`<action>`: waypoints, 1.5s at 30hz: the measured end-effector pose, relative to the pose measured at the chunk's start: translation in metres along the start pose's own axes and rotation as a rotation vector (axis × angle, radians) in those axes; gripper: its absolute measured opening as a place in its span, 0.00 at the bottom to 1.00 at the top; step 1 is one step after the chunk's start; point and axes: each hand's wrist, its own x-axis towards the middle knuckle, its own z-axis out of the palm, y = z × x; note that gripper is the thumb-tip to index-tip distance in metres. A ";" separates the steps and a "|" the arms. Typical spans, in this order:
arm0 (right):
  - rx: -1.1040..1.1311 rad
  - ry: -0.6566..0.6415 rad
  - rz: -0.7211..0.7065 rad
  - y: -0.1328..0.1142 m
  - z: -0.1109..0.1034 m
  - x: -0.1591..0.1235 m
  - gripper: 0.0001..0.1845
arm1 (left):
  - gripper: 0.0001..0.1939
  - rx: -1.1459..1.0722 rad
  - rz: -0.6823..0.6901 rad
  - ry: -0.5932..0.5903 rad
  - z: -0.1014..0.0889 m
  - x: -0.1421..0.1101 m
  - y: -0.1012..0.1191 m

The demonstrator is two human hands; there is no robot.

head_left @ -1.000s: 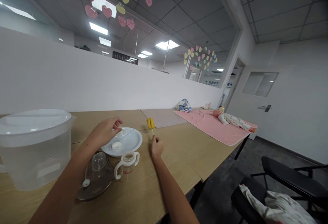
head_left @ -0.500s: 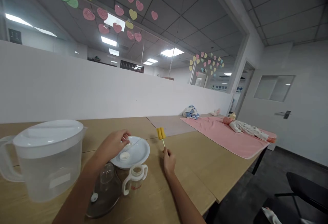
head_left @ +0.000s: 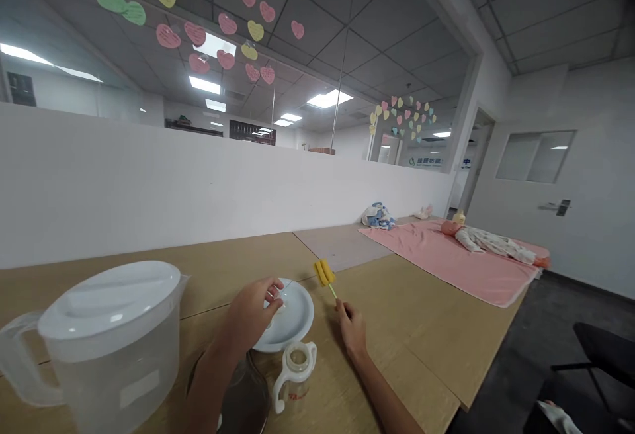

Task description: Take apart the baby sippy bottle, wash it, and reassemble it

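My left hand (head_left: pixel 251 315) hangs over the rim of a white plate (head_left: pixel 296 315), its fingertips pinched on a small white piece. A thin clear strand seems to run from that pinch across the plate. My right hand (head_left: pixel 351 329) is shut on the thin stem of a bottle brush (head_left: pixel 323 272), whose yellow sponge head points away from me. Below the plate stands a baby bottle (head_left: pixel 296 374) with white handles and no teat. A large plastic pitcher (head_left: pixel 112 335) with a white lid stands left of my left forearm, which partly hides a dark glass lid (head_left: pixel 245 402).
The wooden table runs away to the right and ends in an edge above a dark floor. Farther along, a baby doll (head_left: pixel 489 239) lies on a pink blanket (head_left: pixel 446 257), beside a blue-and-white cloth bundle (head_left: pixel 378 217). A black chair (head_left: pixel 602 348) stands at lower right.
The whole view has shifted, so the table objects sit lower and farther right in the frame. My left hand now covers the small white cup on the plate. My right hand still holds the brush.
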 end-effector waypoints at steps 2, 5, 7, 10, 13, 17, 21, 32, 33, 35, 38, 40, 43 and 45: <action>-0.015 -0.005 0.004 -0.001 0.000 -0.002 0.30 | 0.10 -0.015 0.020 0.007 0.002 0.000 -0.001; -0.017 -0.015 -0.024 -0.004 0.001 -0.007 0.29 | 0.10 -0.035 0.022 0.028 0.002 -0.002 -0.006; -0.007 -0.009 -0.072 -0.006 0.002 -0.011 0.28 | 0.11 -0.032 0.013 0.062 -0.002 -0.003 -0.010; -0.001 0.045 -0.214 -0.010 0.004 -0.015 0.24 | 0.11 -0.009 0.026 0.137 -0.007 -0.004 -0.013; -0.028 0.111 -0.460 -0.012 0.005 -0.017 0.19 | 0.11 -0.049 0.076 0.204 -0.006 -0.003 -0.011; -0.078 0.209 -0.743 -0.016 0.002 -0.018 0.12 | 0.11 -0.157 0.148 0.236 0.011 0.002 -0.004; -0.080 0.273 -0.865 -0.022 -0.003 -0.021 0.10 | 0.15 -0.249 0.127 0.465 0.025 0.004 -0.006; -0.048 -0.028 -0.286 -0.040 0.010 -0.009 0.23 | 0.16 0.070 -0.019 0.622 0.036 -0.092 -0.064; -0.067 -0.072 -0.261 -0.040 0.010 -0.009 0.23 | 0.16 0.089 -0.030 0.603 0.041 -0.097 -0.068; -0.092 -0.122 -0.211 -0.039 0.009 -0.012 0.23 | 0.15 0.130 -0.018 0.532 0.049 -0.103 -0.074; -0.092 -0.134 -0.183 -0.041 0.007 -0.019 0.23 | 0.13 0.199 0.014 0.401 0.055 -0.105 -0.075; -0.093 -0.145 -0.215 -0.046 0.006 -0.022 0.22 | 0.14 0.248 0.019 0.320 0.055 -0.105 -0.074; -0.142 -0.242 -0.264 -0.060 0.009 -0.018 0.19 | 0.15 0.302 0.019 0.242 0.053 -0.106 -0.074; -0.227 -0.348 -0.296 -0.075 0.013 -0.011 0.16 | 0.15 0.324 0.026 0.219 0.054 -0.107 -0.075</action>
